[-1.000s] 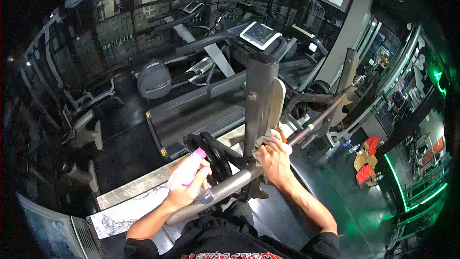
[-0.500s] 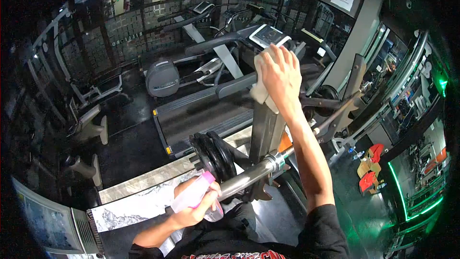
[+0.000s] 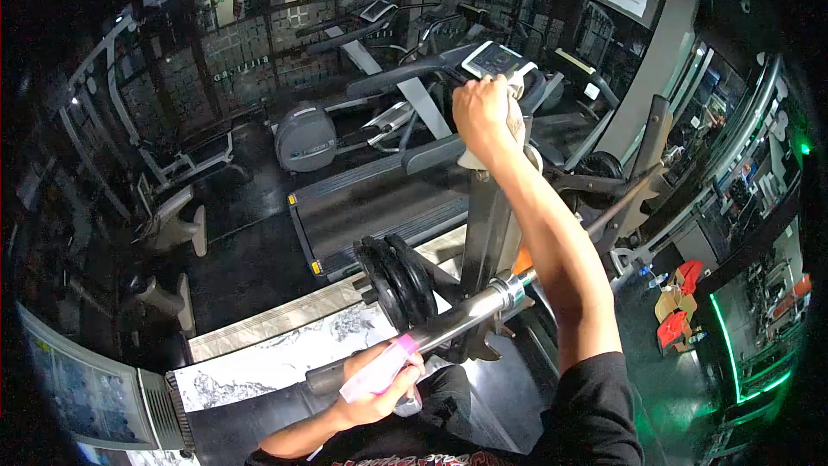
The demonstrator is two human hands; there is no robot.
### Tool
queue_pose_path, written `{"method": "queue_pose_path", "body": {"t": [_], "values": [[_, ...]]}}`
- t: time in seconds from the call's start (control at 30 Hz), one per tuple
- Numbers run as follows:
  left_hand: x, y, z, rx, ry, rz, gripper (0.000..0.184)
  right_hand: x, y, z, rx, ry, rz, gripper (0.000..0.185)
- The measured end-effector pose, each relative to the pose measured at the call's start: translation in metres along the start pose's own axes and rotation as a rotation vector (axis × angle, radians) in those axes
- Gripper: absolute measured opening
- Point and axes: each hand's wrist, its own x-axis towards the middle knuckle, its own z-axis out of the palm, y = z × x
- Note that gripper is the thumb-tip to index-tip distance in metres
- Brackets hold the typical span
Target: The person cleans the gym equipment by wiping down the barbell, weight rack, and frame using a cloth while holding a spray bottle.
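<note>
My left hand is wrapped round a spray bottle with a pink and white head, just beside the barbell's metal sleeve. Higher up, my right hand presses a pale cloth round the top of the dark upright post. Part of the cloth hangs on the post's right side; the rest is hidden under the hand. The barbell crosses in front of the post, its collar close to it.
Black weight plates sit left of the post. Behind are a treadmill and an elliptical machine. A second rack post stands at the right, with an open cardboard box on the floor beyond.
My right hand has risen with the cloth from beside the bar to the post's top, and its fingers have since turned leftward. The spray bottle stays in my left hand, slightly lower and farther right.
</note>
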Motion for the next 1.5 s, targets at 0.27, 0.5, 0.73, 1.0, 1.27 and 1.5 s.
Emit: {"method": "queue_pose_path", "body": {"t": [0.27,0.5,0.73,1.0,1.27,1.5], "values": [[-0.012,-0.020,0.002,-0.037,0.018,0.011,0.010,-0.036,-0.009,0.039,-0.049,0.280,-0.285,0.017],[-0.008,-0.019,0.004,-0.063,-0.024,-0.010,0.012,-0.103,-0.022,0.044,0.211,0.373,-0.230,0.023],[-0.006,-0.026,-0.003,-0.113,-0.021,-0.066,0.012,-0.171,-0.032,0.036,0.641,0.388,0.007,0.021],[-0.002,-0.032,-0.010,-0.072,-0.147,-0.120,0.014,-0.243,-0.050,0.078,0.766,-0.094,-0.052,0.016],[0.001,-0.034,-0.009,-0.095,-0.129,-0.103,0.016,-0.166,0.000,0.015,1.661,0.342,0.408,0.020],[0.004,-0.038,-0.003,-0.150,-0.013,-0.135,0.011,-0.096,-0.004,0.015,0.423,0.519,-0.110,0.025]]}}
